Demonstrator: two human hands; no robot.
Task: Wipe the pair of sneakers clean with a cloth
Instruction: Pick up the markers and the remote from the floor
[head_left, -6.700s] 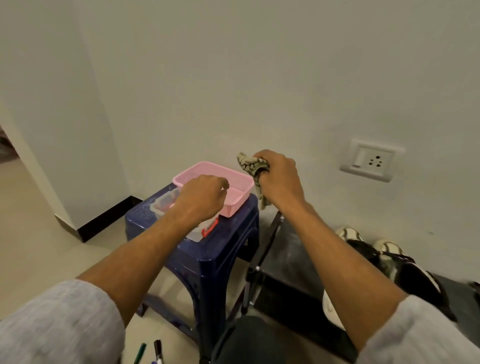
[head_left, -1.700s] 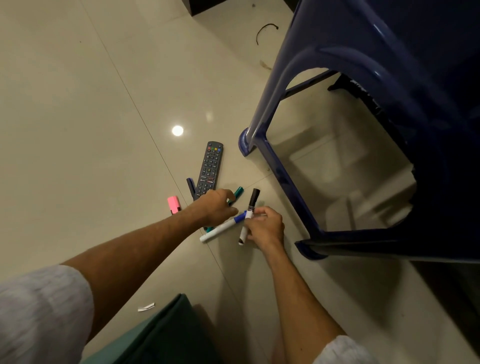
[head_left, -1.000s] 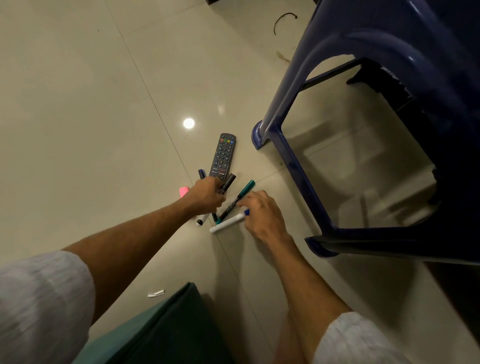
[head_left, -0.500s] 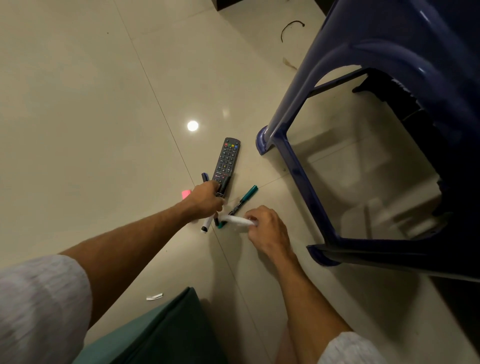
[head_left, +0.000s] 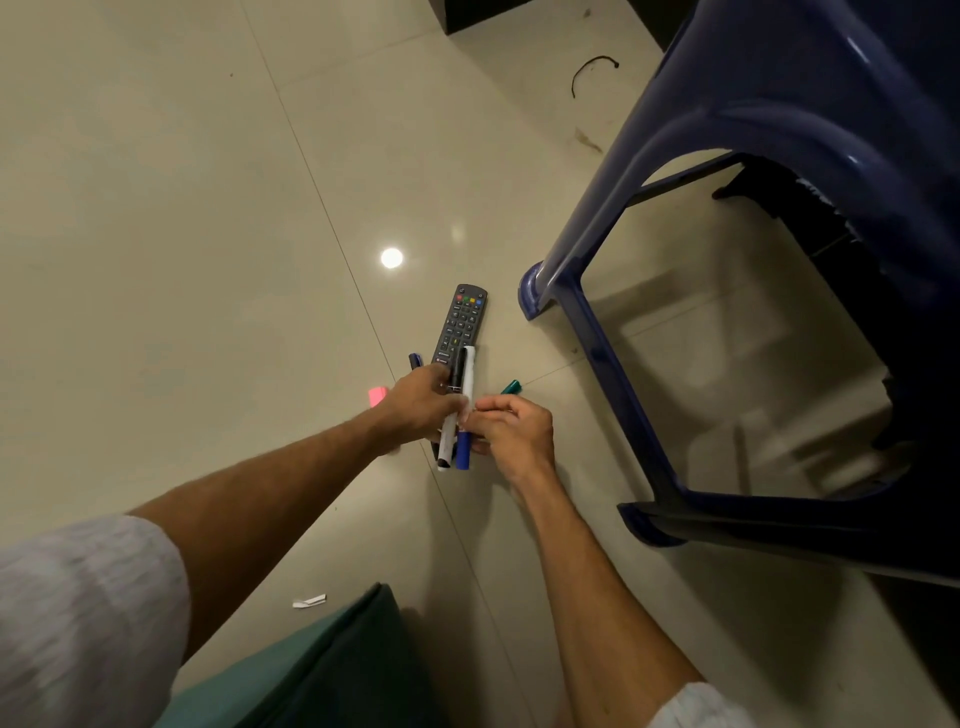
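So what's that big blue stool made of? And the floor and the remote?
The blue stool looks like moulded plastic: smooth, glossy, with highlights on its curves. The floor seems to be polished tile, cream and shiny enough to mirror a lamp, with thin joint lines. The remote looks like matt black plastic with probably rubbery buttons.

Floor (head_left: 182, 234) left of left hand (head_left: 421, 405): bare tile, wide passage. Right side closed by stool (head_left: 810, 156). Its leg (head_left: 597, 332) stands near right hand (head_left: 514, 428), with a narrow floor strip between. Ahead: remote (head_left: 462, 322), just beyond the markers (head_left: 457, 415) that both hands hold. Pink item (head_left: 376, 396) just beside left hand. Open floor shows between the stool legs. Paper scrap (head_left: 309, 601) lies near green fabric (head_left: 322, 670), below the left arm.
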